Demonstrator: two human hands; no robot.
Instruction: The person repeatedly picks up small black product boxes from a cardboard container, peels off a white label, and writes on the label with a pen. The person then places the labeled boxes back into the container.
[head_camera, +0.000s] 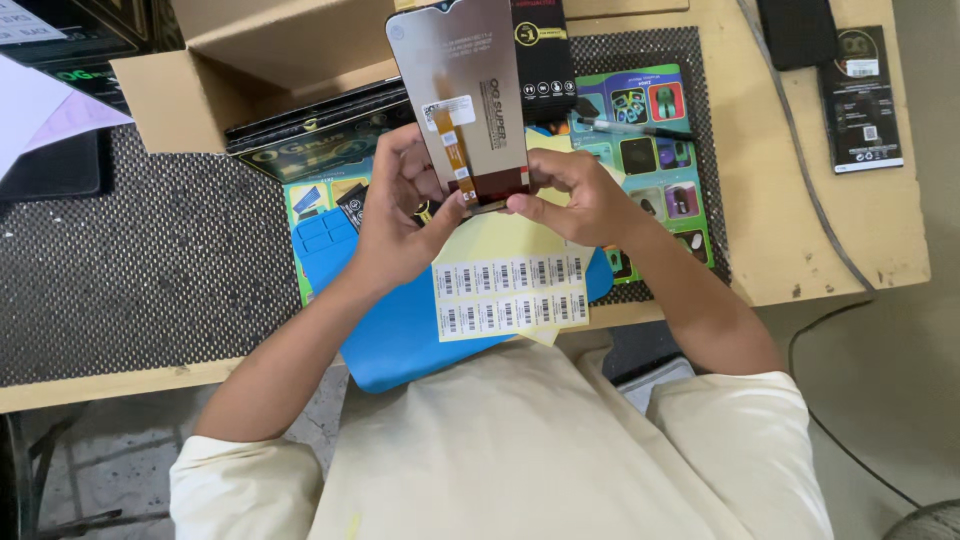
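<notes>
Both my left hand (400, 205) & right hand (580, 200) pinch the phone screen (465, 95) by its bottom edge; thin, light, brittle glass, ribbon prob. delicate.

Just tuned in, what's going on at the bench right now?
A person holds a phone display panel upright with both hands, back side facing the camera. The left hand and right hand pinch its lower edge above a yellow sheet of barcode stickers on a blue mat. An open cardboard box sits behind.

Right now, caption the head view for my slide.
Both hands, left and right, hold a phone display panel upright above barcode stickers.
</notes>
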